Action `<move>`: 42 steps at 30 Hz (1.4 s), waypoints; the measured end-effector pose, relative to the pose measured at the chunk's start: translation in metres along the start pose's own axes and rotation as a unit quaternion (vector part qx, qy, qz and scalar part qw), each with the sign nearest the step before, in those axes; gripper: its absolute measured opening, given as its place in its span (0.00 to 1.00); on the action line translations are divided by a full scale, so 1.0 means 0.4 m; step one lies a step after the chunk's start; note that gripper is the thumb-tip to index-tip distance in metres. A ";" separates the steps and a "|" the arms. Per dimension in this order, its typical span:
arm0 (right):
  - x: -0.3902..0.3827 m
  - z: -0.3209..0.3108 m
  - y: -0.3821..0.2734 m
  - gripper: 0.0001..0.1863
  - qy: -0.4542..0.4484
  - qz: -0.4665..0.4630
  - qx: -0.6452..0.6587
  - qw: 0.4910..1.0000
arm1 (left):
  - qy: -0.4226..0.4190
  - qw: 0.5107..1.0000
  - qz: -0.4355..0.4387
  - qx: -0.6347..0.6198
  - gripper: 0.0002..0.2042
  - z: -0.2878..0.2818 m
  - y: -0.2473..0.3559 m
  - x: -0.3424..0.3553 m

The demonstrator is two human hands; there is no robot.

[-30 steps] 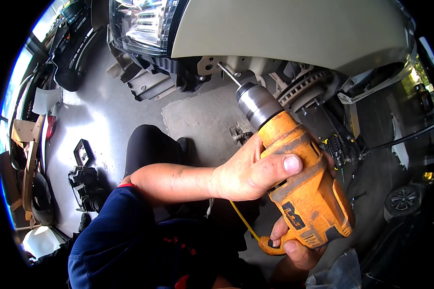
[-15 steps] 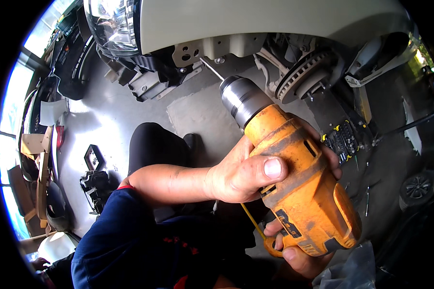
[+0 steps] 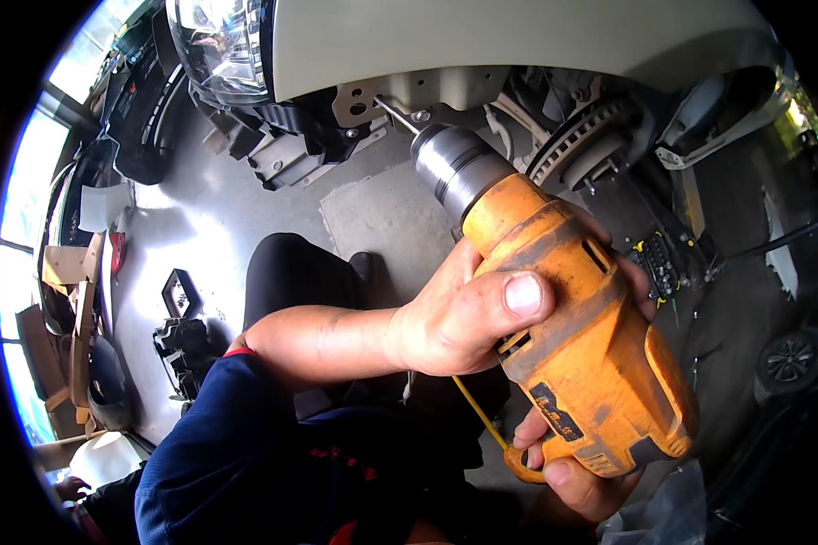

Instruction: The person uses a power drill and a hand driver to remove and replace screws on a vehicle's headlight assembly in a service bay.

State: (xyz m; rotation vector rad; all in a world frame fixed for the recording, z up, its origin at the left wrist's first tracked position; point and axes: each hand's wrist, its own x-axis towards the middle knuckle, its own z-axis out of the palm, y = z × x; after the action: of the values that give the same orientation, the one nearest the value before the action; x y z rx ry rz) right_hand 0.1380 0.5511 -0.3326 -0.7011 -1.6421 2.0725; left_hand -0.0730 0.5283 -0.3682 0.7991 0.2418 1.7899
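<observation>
A worn orange power drill [image 3: 600, 363] fills the right middle of the view, tilted with its metal chuck [image 3: 459, 173] toward the upper left. My left hand [image 3: 482, 309] wraps round the body just behind the chuck, thumb on top. Around the handle at the rear closes my right hand [image 3: 582, 486], partly hidden by the drill. The thin bit [image 3: 397, 116] reaches the grey metal bracket [image 3: 445, 91] under the car's pale fender [image 3: 509, 41]; its tip appears to be at a hole there. Whether the bit is turning I cannot tell.
A headlight [image 3: 223, 50] sits at the fender's left end. Right of the bracket is a bare brake disc [image 3: 591, 145]. A tool set [image 3: 659, 263] lies on the floor beyond the drill. Black plastic parts [image 3: 184, 354] lie at left. Another person's hand [image 3: 71, 489] shows lower left.
The bit's tip now sits nearer the bracket's hole. In the picture, the drill's rear has shifted slightly right and down; both hands keep their hold.
</observation>
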 end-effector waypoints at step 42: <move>0.022 -0.003 -0.087 0.20 -0.058 0.052 -0.085 0.993 | 0.013 0.996 -0.051 0.070 0.37 0.016 0.040 0.005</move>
State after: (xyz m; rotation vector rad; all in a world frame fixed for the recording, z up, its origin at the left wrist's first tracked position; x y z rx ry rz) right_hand 0.1319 0.5650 -0.3001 -0.7474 -1.9011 2.0974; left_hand -0.0816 0.5229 -0.3543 0.8477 0.4207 1.7018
